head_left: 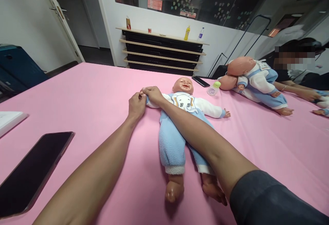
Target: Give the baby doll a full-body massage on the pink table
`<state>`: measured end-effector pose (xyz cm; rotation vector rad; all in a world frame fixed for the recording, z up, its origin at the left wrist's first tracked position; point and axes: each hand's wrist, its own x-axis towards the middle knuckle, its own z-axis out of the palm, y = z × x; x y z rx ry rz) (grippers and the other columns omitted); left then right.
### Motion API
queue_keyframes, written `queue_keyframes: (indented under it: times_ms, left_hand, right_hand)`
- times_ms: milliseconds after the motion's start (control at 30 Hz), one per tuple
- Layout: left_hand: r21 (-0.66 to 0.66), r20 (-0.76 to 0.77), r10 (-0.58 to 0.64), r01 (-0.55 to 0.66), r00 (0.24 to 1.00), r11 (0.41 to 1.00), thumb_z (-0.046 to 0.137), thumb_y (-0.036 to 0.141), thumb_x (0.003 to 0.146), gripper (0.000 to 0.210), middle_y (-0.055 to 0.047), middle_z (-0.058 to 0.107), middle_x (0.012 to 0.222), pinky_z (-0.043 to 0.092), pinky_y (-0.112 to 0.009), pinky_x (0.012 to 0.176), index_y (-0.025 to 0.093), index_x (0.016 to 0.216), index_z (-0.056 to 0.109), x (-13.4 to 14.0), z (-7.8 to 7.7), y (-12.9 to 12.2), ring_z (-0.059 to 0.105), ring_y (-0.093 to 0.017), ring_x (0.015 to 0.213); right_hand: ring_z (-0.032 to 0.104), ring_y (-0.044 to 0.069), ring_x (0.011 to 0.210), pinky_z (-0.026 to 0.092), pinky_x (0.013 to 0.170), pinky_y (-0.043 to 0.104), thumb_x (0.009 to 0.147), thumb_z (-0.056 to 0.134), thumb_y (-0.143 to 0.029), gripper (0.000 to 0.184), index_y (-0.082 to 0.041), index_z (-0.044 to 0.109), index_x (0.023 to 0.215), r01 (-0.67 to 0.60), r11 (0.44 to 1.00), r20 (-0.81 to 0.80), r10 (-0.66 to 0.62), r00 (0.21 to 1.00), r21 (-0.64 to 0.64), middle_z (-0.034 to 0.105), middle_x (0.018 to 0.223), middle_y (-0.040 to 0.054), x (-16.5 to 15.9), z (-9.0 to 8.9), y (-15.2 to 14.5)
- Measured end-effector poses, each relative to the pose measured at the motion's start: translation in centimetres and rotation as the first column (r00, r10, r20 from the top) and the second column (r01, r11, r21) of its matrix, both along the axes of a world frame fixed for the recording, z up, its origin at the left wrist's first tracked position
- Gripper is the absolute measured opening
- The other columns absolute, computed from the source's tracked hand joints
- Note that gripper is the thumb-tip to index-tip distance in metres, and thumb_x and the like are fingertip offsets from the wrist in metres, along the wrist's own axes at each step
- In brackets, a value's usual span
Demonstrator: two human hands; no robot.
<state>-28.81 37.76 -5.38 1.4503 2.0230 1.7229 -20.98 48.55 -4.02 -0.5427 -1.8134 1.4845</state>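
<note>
On its back on the pink-covered table (108, 84) lies a baby doll (172, 139) in a blue and white fleece outfit with an elephant on the chest. Its head points away from me and its feet towards me. My left hand (137, 105) is closed around the doll's hand at the end of the outstretched arm on the left. Right beside it, my right hand (153, 96) grips the same arm at the cuff, its forearm crossing over the doll's body. The doll's hand is mostly hidden by my fingers. Its other arm lies stretched out to the right.
A large phone (36, 170) and a white box (11, 121) lie at the left. Beyond the doll are another phone (200, 81) and a small green-capped bottle (214, 88). Two stacked dolls (257, 77) lie at the right, near another person's arm (299, 91).
</note>
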Motion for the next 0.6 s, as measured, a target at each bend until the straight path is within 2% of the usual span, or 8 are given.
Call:
queue_keyframes:
  times_ms: [100,267,400,467,600]
  left_hand:
    - [0.0,0.018,-0.02,0.02,1.0,1.0,0.046,0.045,0.091,0.033,-0.005,0.067,0.082,0.039,-0.027,0.063,0.018,0.089,0.064,0.24,0.23,-0.19,0.056,-0.016,0.07]
    - [0.015,0.069,-0.014,0.013,0.998,1.0,0.041,0.049,0.093,0.041,-0.004,0.064,0.073,0.036,-0.027,0.058,0.018,0.078,0.063,0.15,0.25,-0.25,0.053,-0.015,0.064]
    - [-0.004,0.081,0.027,-0.027,0.996,1.0,0.038,0.044,0.094,0.039,-0.004,0.063,0.072,0.033,-0.027,0.057,0.018,0.074,0.06,-0.32,-0.17,0.16,0.051,-0.015,0.063]
    - [-0.04,0.105,0.058,-0.054,0.993,0.998,0.037,0.042,0.094,0.039,-0.004,0.061,0.07,0.032,-0.027,0.056,0.018,0.071,0.058,-0.48,-0.34,0.35,0.05,-0.015,0.062]
    - [-0.031,0.036,0.032,-0.031,0.999,0.999,0.037,0.041,0.094,0.037,-0.004,0.061,0.072,0.032,-0.028,0.058,0.018,0.075,0.059,-0.25,-0.18,0.25,0.05,-0.016,0.065]
  right_hand:
    - [0.056,0.013,0.067,0.045,0.064,0.023,0.079,0.063,-0.051,0.04,-0.012,0.068,0.072,0.067,0.997,0.023,-0.068,0.997,0.038,0.065,0.069,0.0025,0.13,-0.06,-0.13]
    - [0.052,0.011,0.059,0.043,0.06,0.022,0.08,0.06,-0.057,0.046,-0.014,0.062,0.064,0.09,0.995,0.015,-0.09,0.996,0.043,0.059,0.06,0.0002,0.05,0.05,-0.54]
    - [0.053,0.01,0.064,0.044,0.066,0.022,0.076,0.066,-0.042,0.028,-0.014,0.064,0.073,-0.089,0.995,-0.06,0.086,0.995,-0.054,0.058,0.063,-0.0015,-0.08,0.29,-0.6]
    - [0.053,0.01,0.066,0.044,0.068,0.022,0.072,0.069,-0.036,0.023,-0.013,0.065,0.076,-0.147,0.988,-0.045,0.145,0.988,-0.049,0.059,0.065,-0.0022,0.03,0.45,-0.61]
    - [0.053,0.011,0.07,0.043,0.069,0.021,0.073,0.069,-0.044,0.032,-0.012,0.068,0.075,-0.017,0.998,0.039,0.015,0.999,0.056,0.063,0.071,-0.0007,0.33,0.55,-0.53]
